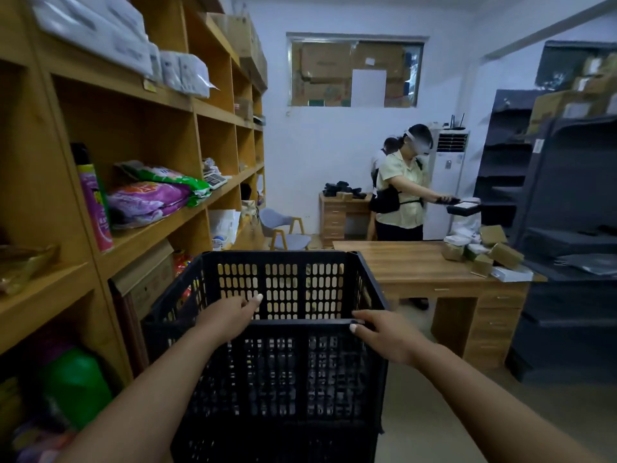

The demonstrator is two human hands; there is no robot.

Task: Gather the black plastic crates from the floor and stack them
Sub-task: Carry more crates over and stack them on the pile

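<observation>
A black perforated plastic crate (280, 282) stands at chest height right in front of me, its open top facing up. Below its near wall more black lattice continues downward (283, 439), looking like another crate under it. My left hand (227, 317) reaches over the near rim, fingers stretched forward inside the crate, and its grip is hidden. My right hand (380, 335) holds the near rim at its right end, thumb on the outer face and fingers over the top edge.
Wooden shelving (140, 225) with bags, bottles and boxes runs close along the left. A wooden desk (417, 269) with small boxes stands ahead on the right, a person (400, 192) behind it. Dark metal shelves (567, 228) fill the right side.
</observation>
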